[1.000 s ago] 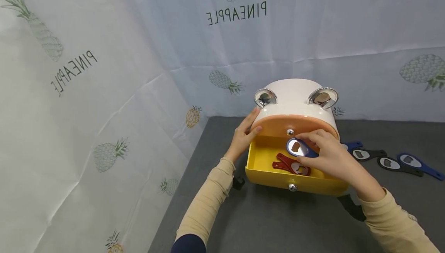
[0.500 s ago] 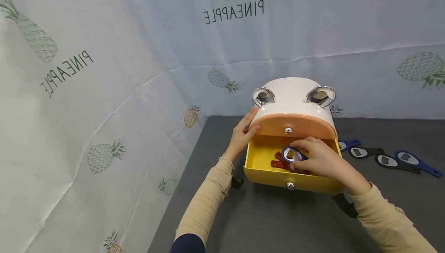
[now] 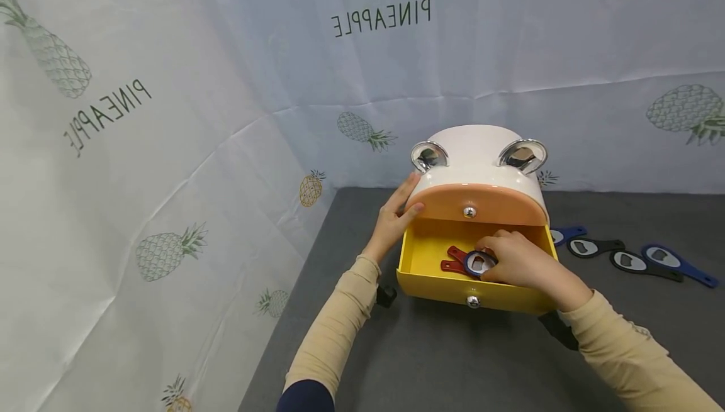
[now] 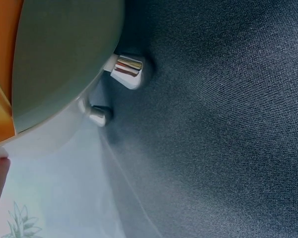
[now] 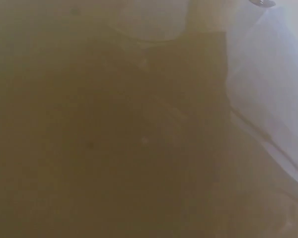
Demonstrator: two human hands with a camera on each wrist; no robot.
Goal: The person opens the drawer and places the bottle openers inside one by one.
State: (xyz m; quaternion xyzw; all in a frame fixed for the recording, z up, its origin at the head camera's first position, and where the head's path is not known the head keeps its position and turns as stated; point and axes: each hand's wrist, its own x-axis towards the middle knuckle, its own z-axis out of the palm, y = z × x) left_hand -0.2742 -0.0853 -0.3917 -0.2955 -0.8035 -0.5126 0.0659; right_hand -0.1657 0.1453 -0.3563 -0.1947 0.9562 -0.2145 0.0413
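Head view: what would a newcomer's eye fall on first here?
Most likely the white cabinet, standing right of centre on the dark table, with its shiny ear-like fittings and its yellow drawer pulled open. Next comes the right hand, holding a blue bottle opener over red openers inside that drawer. Right of the cabinet, black openers and blue openers lie on the table.

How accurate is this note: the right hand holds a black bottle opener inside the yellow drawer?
The colour is wrong: the head view shows the right hand holding a blue bottle opener, not a black one, inside the yellow drawer.
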